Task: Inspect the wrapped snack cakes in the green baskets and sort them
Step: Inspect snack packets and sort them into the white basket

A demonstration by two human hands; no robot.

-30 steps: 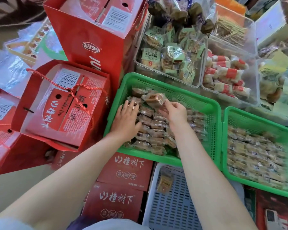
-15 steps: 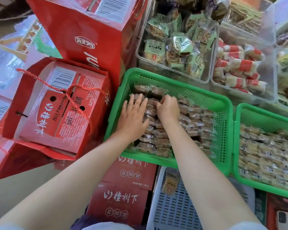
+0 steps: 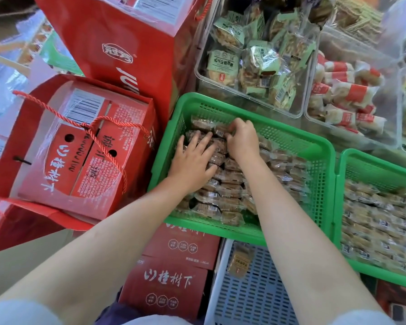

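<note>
while the left hand [image 3: 192, 160] rests flat with fingers spread on the cakes [image 3: 230, 191] in the green basket [image 3: 298, 146], the right hand [image 3: 242, 139] curls its fingers round one cake at the far end. the cakes look light, soft and crinkly, so they are best pinched by the wrapper's edge.

1. Scene brightly and evenly lit; shadows soft.
2. Glare noted on clear wrappers [image 3: 263, 59].
3. Right green basket [image 3: 370, 165] smeared by blur.
4. Wide-angle bending seen at edges.

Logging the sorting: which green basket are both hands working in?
The left green plastic basket of brown cakes; the right green basket, holding paler cakes, is untouched.
</note>
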